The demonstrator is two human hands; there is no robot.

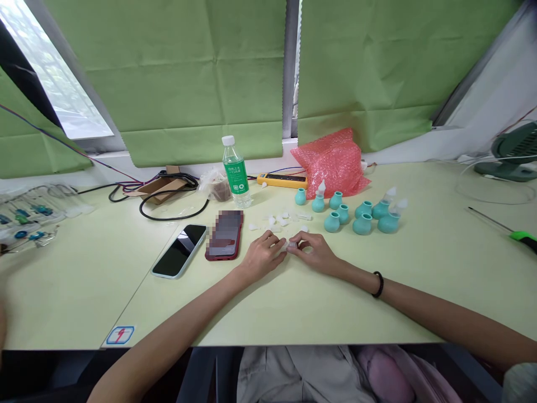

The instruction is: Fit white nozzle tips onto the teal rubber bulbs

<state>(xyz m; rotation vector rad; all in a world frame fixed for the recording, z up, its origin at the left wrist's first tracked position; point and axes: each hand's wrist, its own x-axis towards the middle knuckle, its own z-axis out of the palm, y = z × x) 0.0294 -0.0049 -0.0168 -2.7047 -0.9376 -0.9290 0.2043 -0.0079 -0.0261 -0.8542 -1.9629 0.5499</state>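
Note:
My left hand (pixel 263 254) and my right hand (pixel 315 251) rest on the pale green table (pixel 293 302) and meet fingertip to fingertip. Both pinch one small clear plastic piece (pixel 291 245) between them. Just beyond my fingers lie several small white and clear plastic parts (pixel 279 219). To the right of those stand several teal rubber bulbs (pixel 361 224), some with clear nozzle tips fitted. A black band circles my right wrist (pixel 378 284).
Two phones (pixel 179 251) (pixel 225 235) lie left of my hands. Behind them stand a water bottle (pixel 236 173), a pink bubble-wrap bag (pixel 331 161), a yellow power strip (pixel 282 180), black cables and a cardboard box (pixel 161 189). A green-handled tool (pixel 522 239) and fan (pixel 514 151) sit far right; clear packets (pixel 31 215) far left.

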